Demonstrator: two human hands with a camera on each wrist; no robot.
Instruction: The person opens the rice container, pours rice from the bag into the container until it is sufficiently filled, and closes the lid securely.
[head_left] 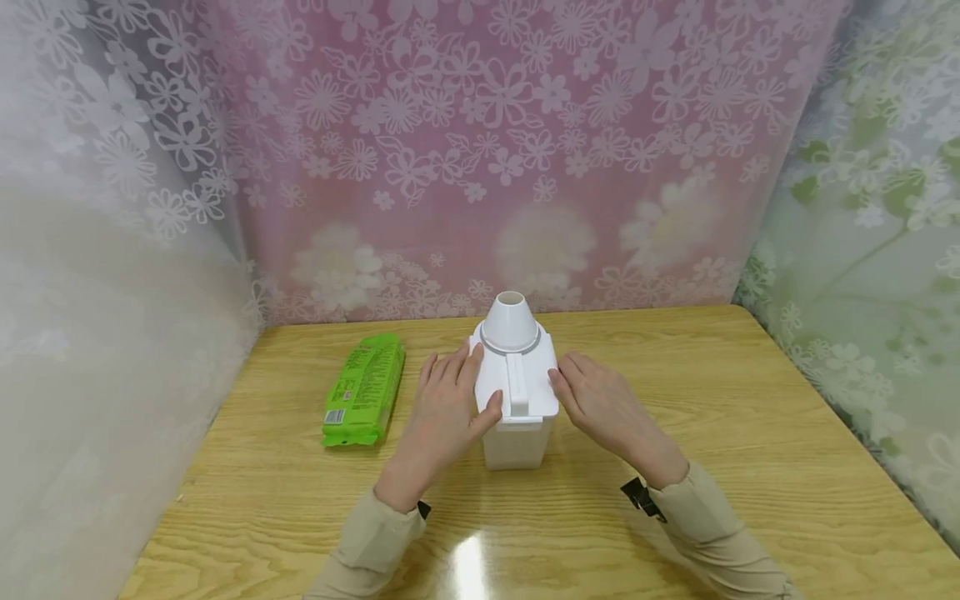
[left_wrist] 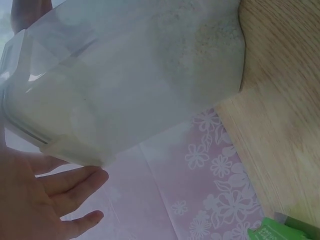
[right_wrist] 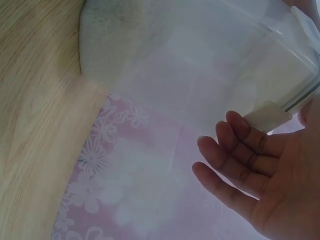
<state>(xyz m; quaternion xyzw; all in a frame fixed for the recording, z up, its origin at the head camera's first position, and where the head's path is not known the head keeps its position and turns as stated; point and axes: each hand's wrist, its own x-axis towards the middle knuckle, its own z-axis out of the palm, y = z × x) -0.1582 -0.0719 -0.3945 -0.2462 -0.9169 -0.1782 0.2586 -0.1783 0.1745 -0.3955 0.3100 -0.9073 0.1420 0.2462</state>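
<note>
A translucent storage container (head_left: 517, 447) with a white lid (head_left: 538, 379) stands upright on the table; pale grains (left_wrist: 207, 50) show in its lower part. The lid carries a cone-shaped spout (head_left: 511, 323) and a raised handle (head_left: 517, 383). My left hand (head_left: 444, 408) lies at the lid's left side, thumb over the top, fingertips right at a side latch (left_wrist: 70, 151). On the opposite side my right hand (head_left: 607, 408) has loosely bent fingers (right_wrist: 235, 145), one fingertip at the other latch (right_wrist: 267, 116). The right thumb meets the lid's edge in the head view.
A bright green packet (head_left: 363, 392) with printed text and a barcode lies left of the container. Underneath is a wood-grain table (head_left: 712, 400). Flowered pink curtains (head_left: 495, 150) hang behind it, with more patterned cloth on both sides.
</note>
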